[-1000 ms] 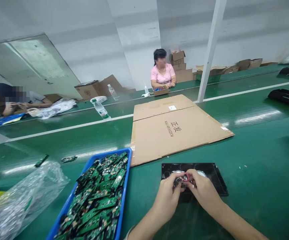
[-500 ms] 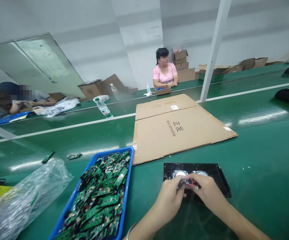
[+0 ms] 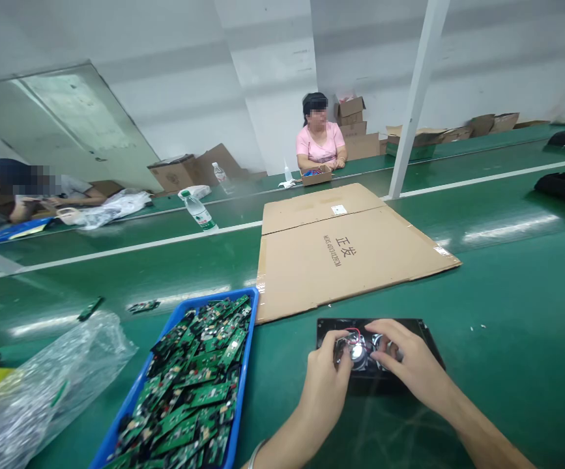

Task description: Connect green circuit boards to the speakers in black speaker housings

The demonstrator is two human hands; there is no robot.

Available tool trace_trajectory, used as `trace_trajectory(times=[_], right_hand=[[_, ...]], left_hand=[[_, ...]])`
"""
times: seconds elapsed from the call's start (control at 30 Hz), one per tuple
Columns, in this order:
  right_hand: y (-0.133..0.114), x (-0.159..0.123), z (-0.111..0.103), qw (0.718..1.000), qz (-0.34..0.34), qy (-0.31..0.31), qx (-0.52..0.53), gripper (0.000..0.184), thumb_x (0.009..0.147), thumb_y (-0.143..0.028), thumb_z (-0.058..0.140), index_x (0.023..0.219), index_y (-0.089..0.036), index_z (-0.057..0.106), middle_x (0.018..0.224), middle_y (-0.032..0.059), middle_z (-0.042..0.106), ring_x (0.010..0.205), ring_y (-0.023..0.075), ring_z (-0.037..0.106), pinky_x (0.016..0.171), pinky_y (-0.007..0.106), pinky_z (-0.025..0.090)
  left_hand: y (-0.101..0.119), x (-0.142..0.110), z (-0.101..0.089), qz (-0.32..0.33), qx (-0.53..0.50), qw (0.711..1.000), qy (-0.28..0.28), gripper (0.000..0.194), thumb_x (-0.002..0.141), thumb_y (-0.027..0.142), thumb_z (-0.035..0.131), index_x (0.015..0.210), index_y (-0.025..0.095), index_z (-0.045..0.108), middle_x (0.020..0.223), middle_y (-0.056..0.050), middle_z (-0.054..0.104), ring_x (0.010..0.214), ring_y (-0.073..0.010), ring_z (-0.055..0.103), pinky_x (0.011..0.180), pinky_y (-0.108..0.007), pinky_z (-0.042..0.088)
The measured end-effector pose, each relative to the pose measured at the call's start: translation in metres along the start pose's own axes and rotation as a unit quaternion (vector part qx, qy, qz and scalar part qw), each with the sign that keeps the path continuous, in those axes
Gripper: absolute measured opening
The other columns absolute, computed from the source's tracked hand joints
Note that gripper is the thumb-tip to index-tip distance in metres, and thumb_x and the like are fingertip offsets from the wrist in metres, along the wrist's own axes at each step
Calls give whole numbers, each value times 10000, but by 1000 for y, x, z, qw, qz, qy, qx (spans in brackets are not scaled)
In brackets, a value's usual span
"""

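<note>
A black housing [image 3: 412, 326] lies on the green bench before me, with two round speakers in it. The left speaker [image 3: 359, 352] shows a shiny silver back, and red wires [image 3: 354, 331] loop over it. My left hand [image 3: 328, 365] curls its thumb and fingers around this speaker's left edge. At the other speaker [image 3: 378, 341], my right hand [image 3: 404, 355] has its thumb and fingers bent about the rim, hiding much of it. Left of my arms stands a blue tray [image 3: 251, 345] heaped with green circuit boards [image 3: 199, 378].
A flattened cardboard sheet [image 3: 306, 260] lies beyond the housing. Clear plastic bag [image 3: 81, 365] and loose boards [image 3: 144, 306] lie at left. A water bottle [image 3: 198, 212] stands farther back. A white post [image 3: 416, 104] rises behind the cardboard. Two people sit across the bench.
My hands, close together over the housing holding dark and red wires, have moved apart onto the two speakers. The red wires now lie over the left speaker.
</note>
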State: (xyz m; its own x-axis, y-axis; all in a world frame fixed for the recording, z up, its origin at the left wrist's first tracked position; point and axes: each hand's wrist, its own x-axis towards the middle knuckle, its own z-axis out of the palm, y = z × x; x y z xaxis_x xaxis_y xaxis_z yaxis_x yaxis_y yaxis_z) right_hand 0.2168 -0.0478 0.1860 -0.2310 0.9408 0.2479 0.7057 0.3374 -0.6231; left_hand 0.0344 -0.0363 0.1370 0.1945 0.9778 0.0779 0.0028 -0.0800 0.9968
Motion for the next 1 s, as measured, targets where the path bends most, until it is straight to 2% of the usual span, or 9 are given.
trace_trajectory(times=[0.13, 0.23, 0.37, 0.57, 0.73, 0.9, 1.0], right_hand=[[-6, 1, 16, 999, -42, 8, -11, 173, 938, -273, 486, 951, -219, 650, 1034, 52, 579, 766, 134, 575, 638, 232, 510], [-7, 1, 22, 999, -38, 22, -18, 187, 943, -272, 466, 862, -200, 619, 950, 43, 581, 742, 136, 557, 614, 238, 474], [-7, 1, 23, 999, 14, 44, -7, 131, 910, -298, 520, 969, -200, 585, 819, 11, 578, 618, 120, 509, 546, 230, 429], [-11, 1, 16, 999, 41, -3, 2, 139, 916, -324, 516, 942, -213, 595, 712, -20, 558, 613, 118, 513, 543, 214, 404], [-5, -3, 18, 998, 19, 3, -52, 180, 942, -311, 456, 909, -217, 606, 761, -2, 586, 665, 138, 543, 568, 232, 417], [-5, -2, 17, 997, -24, 28, -65, 228, 964, -296, 421, 876, -206, 611, 832, 22, 586, 665, 129, 549, 560, 229, 442], [-7, -1, 15, 997, -28, 35, -63, 223, 961, -293, 427, 846, -197, 592, 862, 23, 583, 632, 116, 537, 541, 228, 440]], left_hand=[[-1, 0, 3, -2, -25, 999, -25, 234, 906, 320, 468, 1072, 215, 597, 823, -32, 684, 742, -179, 654, 709, -313, 578], [4, -2, 3, -5, -36, 998, -48, 237, 913, 314, 458, 1076, 209, 594, 802, -28, 678, 735, -174, 651, 713, -311, 582], [13, -4, 1, 9, -19, 997, -73, 251, 913, 291, 455, 1096, 210, 606, 924, -46, 695, 789, -173, 669, 783, -320, 581], [10, -3, -2, 34, -19, 991, -125, 249, 915, 282, 466, 1109, 217, 607, 979, -54, 711, 857, -190, 685, 814, -326, 580], [4, -1, -1, 20, -51, 995, -88, 225, 914, 302, 473, 1068, 222, 616, 909, -30, 702, 790, -166, 671, 738, -291, 591], [6, -3, -2, 9, -8, 998, -67, 210, 911, 297, 458, 1020, 209, 614, 824, -27, 675, 722, -164, 647, 715, -294, 571], [2, -3, 0, 2, -7, 999, -32, 180, 910, 316, 464, 977, 214, 596, 783, -22, 668, 718, -174, 645, 682, -287, 555]])
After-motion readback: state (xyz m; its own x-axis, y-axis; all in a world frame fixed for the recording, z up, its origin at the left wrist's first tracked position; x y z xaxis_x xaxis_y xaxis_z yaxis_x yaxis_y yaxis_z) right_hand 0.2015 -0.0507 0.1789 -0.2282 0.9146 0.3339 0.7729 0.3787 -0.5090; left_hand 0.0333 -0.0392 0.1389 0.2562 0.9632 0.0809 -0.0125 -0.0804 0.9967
